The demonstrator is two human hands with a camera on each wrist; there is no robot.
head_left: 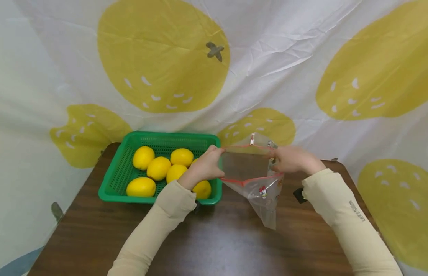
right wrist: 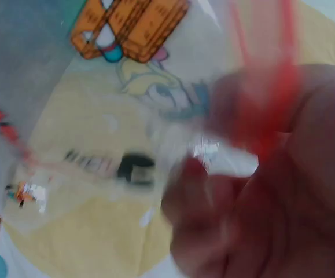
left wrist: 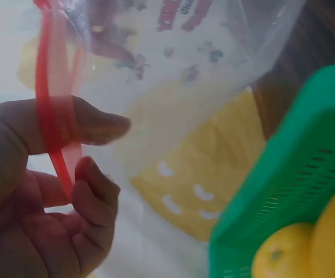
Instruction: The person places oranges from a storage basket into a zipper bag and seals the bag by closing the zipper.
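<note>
A clear plastic zip bag [head_left: 250, 191] with a red zip strip and printed cartoon figures hangs above the table, its mouth spread wide. My left hand [head_left: 207, 164] grips the left end of the mouth; in the left wrist view its thumb and curled fingers are at the red strip [left wrist: 51, 110]. At the opposite end my right hand [head_left: 291, 158] holds the edge, with thumb and curled fingers about the blurred red strip [right wrist: 268, 98]. I see no contents inside the bag. Left of it, several yellow lemons [head_left: 158, 168] lie in a green plastic basket [head_left: 112, 178], partly behind my left hand.
The basket stands on a dark brown wooden table [head_left: 227, 237], close to its back edge. Behind the table hangs a white cloth [head_left: 265, 69] printed with large yellow fruit. A small black object [head_left: 299, 195] shows beside my right cuff.
</note>
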